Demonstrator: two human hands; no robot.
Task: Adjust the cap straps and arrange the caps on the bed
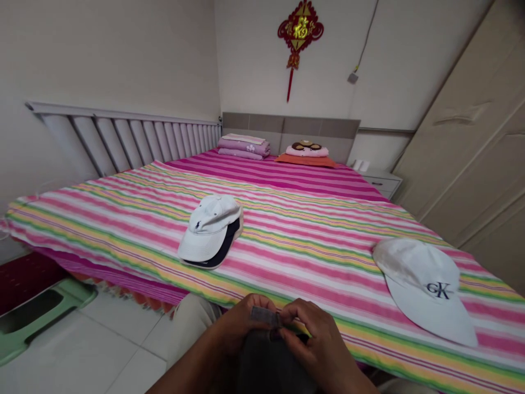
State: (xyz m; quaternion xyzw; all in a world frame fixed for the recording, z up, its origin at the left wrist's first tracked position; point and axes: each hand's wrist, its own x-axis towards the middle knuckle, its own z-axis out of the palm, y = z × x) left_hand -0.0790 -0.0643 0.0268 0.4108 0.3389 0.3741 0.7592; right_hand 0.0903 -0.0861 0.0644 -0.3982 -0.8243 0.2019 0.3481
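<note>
Grey strap (263, 315) | left hand (241, 324) — pinched on it | right hand (315, 335) — pinched at its end | striped sheet (303, 257) beyond

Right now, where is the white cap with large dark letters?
In the head view, the white lettered cap lies at right on the multicoloured striped cloth, to the right of the right hand.

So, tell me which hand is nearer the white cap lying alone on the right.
Right. The right hand is left of the white cap; the left hand is farther left, on the right hand's other side.
</note>
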